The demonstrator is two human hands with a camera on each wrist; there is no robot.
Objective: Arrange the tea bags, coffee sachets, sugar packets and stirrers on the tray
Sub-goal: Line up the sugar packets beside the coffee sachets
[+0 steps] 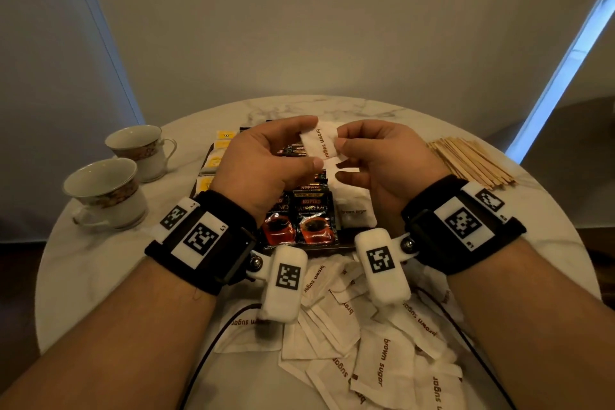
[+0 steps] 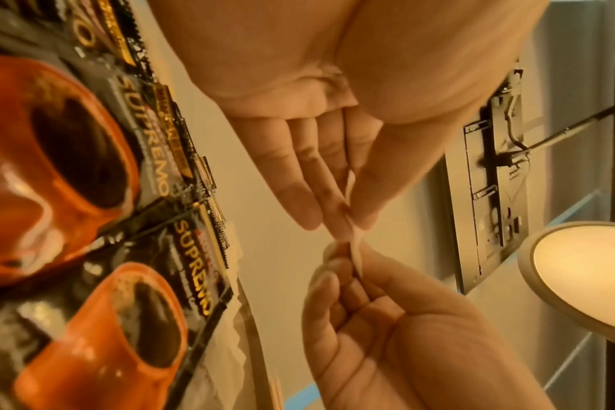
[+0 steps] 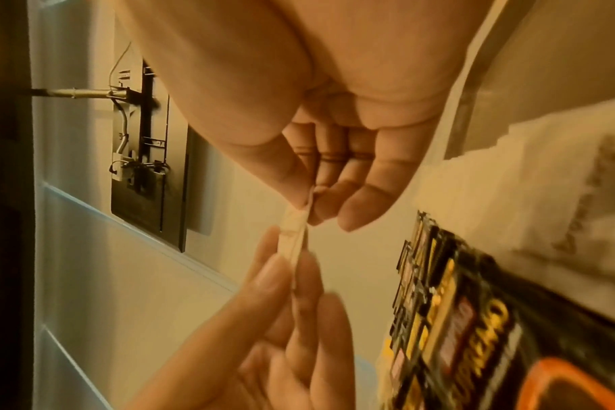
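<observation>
Both hands hold up a white "brown sugar" packet [image 1: 320, 143] above the dark tray [image 1: 332, 247]. My left hand [image 1: 301, 143] pinches its left edge, my right hand [image 1: 342, 140] its right edge. The wrist views show the packet edge-on [image 2: 352, 238] [image 3: 295, 238] between left hand [image 2: 344, 217] [image 3: 292, 267] and right hand [image 2: 337, 263] [image 3: 309, 210]. The tray holds yellow tea bags [image 1: 216, 156] at left, black coffee sachets [image 1: 312, 216] [image 2: 88, 222] [image 3: 474, 333] in the middle and white sugar packets [image 1: 353, 206] [image 3: 544, 194] at right. Wooden stirrers [image 1: 472, 160] lie on the table at right.
Several loose sugar packets [image 1: 366, 343] lie heaped on the round marble table [image 1: 100, 260] between my forearms, near its front edge. Two teacups [image 1: 106, 193] [image 1: 141, 150] stand left of the tray. A wall rises close behind the table.
</observation>
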